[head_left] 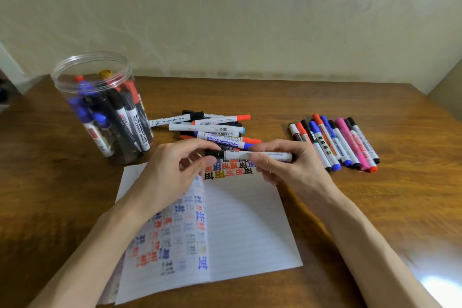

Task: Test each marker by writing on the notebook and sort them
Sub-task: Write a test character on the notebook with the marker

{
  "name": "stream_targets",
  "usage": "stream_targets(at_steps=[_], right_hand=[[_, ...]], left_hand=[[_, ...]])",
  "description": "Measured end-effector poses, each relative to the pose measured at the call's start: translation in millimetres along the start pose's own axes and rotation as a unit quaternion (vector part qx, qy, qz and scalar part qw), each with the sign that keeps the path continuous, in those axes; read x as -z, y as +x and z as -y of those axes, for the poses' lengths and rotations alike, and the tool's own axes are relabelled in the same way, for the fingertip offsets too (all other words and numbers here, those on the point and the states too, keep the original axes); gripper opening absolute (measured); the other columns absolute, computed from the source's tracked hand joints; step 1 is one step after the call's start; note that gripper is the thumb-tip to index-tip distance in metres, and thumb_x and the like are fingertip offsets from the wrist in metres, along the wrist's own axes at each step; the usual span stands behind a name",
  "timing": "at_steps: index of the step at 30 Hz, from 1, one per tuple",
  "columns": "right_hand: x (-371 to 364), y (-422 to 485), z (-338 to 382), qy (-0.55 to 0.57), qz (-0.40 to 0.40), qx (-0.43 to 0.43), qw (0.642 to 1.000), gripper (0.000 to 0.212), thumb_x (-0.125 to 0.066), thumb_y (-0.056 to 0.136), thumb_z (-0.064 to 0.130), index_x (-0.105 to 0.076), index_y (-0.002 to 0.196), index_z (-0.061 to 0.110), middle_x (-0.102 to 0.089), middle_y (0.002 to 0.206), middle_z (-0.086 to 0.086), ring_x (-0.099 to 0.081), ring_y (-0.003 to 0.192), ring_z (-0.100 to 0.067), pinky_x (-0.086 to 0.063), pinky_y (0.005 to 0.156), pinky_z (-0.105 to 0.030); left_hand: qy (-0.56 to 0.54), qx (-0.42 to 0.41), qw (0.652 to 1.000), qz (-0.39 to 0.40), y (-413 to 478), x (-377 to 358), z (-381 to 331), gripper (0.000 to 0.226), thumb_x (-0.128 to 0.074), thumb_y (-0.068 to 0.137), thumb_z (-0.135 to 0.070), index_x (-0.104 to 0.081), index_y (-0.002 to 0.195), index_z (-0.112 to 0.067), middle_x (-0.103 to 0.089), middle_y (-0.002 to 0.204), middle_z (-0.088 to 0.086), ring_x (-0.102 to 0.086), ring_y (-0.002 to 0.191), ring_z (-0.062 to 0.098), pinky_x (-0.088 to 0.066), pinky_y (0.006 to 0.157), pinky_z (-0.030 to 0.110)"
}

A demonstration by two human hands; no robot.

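Black-capped marker (257, 155): left hand (170, 172) pinches cap (214, 153), right hand (282, 167) grips barrel; row (337, 142) sorted near table (387, 207) right edge, jar (100, 107) likely untested

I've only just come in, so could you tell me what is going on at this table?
A person holds a black-capped marker level over the open notebook, left hand pinching the cap, right hand gripping the barrel. Coloured test characters already fill the page's top. More markers stand in a clear jar at left; a loose pile lies behind the notebook, a neat row at right.
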State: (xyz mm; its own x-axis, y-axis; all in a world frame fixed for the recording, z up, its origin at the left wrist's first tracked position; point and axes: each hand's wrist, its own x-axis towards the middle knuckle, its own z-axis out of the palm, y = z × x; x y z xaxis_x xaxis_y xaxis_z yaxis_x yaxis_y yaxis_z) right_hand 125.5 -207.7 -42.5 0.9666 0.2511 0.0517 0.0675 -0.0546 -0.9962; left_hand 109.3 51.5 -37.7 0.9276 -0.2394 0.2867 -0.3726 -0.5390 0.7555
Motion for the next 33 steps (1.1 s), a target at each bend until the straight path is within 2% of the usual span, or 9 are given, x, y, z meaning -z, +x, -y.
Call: stream_targets(at_steps=[4,9,12,15,17,19,25,30,33], right_hand=[[-0.9,-0.5,-2.2,-0.064,-0.012,0.039,0.997,0.016,-0.084,0.086,0.022,-0.083,0.098,0.011,-0.075,0.077,-0.016,-0.063,0.061,-0.022,-0.053,0.055,-0.028],[-3.6,-1.9,-5.6,-0.076,-0.009,0.065,0.995,0.013,-0.082,0.089,0.023,-0.081,0.096,0.012,-0.073,0.074,-0.015,-0.061,0.060,-0.020,-0.051,0.055,-0.029],[-6.3,-1.2,-1.3,-0.021,-0.010,0.061,0.998,0.016,-0.082,0.087,0.027,-0.082,0.096,0.013,-0.072,0.074,-0.009,-0.057,0.062,-0.017,-0.048,0.056,-0.026],[-15.7,0.1,1.1,-0.035,0.030,0.078,0.996,0.018,-0.081,0.087,0.026,-0.081,0.099,0.013,-0.072,0.072,0.000,-0.056,0.061,-0.013,-0.047,0.056,-0.024],[-25.3,-0.1,-0.8,-0.043,0.061,0.083,0.994,0.018,-0.082,0.087,0.023,-0.081,0.102,0.011,-0.073,0.074,-0.002,-0.057,0.061,-0.013,-0.047,0.056,-0.025],[-31.1,0.3,-3.9,-0.041,0.061,0.088,0.993,0.017,-0.083,0.087,0.022,-0.081,0.101,0.012,-0.072,0.072,-0.002,-0.055,0.060,-0.012,-0.046,0.056,-0.025],[-33.9,-3.0,-12.6,-0.067,0.072,0.118,0.988,0.007,-0.081,0.087,0.012,-0.077,0.093,0.011,-0.071,0.070,0.019,-0.060,0.059,0.002,-0.043,0.060,-0.009],[-38.4,-4.7,-11.5,-0.085,0.069,0.116,0.987,0.013,-0.082,0.088,0.019,-0.078,0.097,0.010,-0.078,0.086,0.001,-0.067,0.071,-0.005,-0.050,0.065,-0.019],[-36.6,-3.4,-9.7,-0.094,0.071,0.121,0.986,0.013,-0.082,0.088,0.020,-0.078,0.099,0.013,-0.078,0.089,-0.001,-0.068,0.073,-0.005,-0.049,0.066,-0.019]], left_hand=[[0.001,-0.001,1.000,-0.028,-0.3,-6.3,4.1,0.032,-0.071,0.089,-0.024,-0.074,0.121,-0.023,-0.075,0.094,-0.018,-0.073,0.087,0.000,-0.056,0.071,0.012],[-0.014,-0.008,0.999,-0.033,-0.1,-9.8,4.9,0.029,-0.071,0.092,-0.015,-0.073,0.118,-0.026,-0.078,0.090,-0.013,-0.075,0.083,0.007,-0.059,0.069,0.018],[-0.087,0.011,0.996,-0.022,3.4,-3.5,-0.3,0.026,-0.065,0.096,-0.029,-0.072,0.120,-0.025,-0.078,0.105,-0.013,-0.073,0.101,0.005,-0.061,0.082,0.024],[-0.173,0.061,0.983,0.004,8.2,-6.4,-7.2,0.056,-0.035,0.103,-0.059,-0.058,0.142,-0.025,-0.067,0.135,-0.014,-0.063,0.125,0.006,-0.053,0.101,0.037],[-0.288,0.098,0.953,-0.004,11.2,-11.9,-13.4,0.072,-0.018,0.101,-0.064,-0.051,0.148,-0.020,-0.066,0.139,-0.006,-0.064,0.126,0.016,-0.049,0.105,0.046],[-0.360,0.111,0.926,-0.008,13.3,-16.6,-19.5,0.077,-0.013,0.101,-0.066,-0.054,0.145,-0.017,-0.067,0.136,0.002,-0.066,0.123,0.026,-0.049,0.106,0.053],[-0.337,0.111,0.935,-0.013,9.5,-24.2,-17.3,0.070,-0.019,0.106,-0.058,-0.069,0.129,-0.015,-0.071,0.127,0.008,-0.070,0.114,0.031,-0.050,0.104,0.057],[-0.302,0.099,0.948,-0.012,7.0,-23.1,-10.9,0.063,-0.021,0.107,-0.051,-0.071,0.125,-0.017,-0.071,0.120,0.008,-0.070,0.112,0.029,-0.050,0.104,0.059],[-0.298,0.097,0.950,0.000,10.2,-20.6,-15.4,0.057,-0.027,0.105,-0.051,-0.070,0.126,-0.020,-0.070,0.116,0.004,-0.070,0.109,0.026,-0.054,0.101,0.053]])
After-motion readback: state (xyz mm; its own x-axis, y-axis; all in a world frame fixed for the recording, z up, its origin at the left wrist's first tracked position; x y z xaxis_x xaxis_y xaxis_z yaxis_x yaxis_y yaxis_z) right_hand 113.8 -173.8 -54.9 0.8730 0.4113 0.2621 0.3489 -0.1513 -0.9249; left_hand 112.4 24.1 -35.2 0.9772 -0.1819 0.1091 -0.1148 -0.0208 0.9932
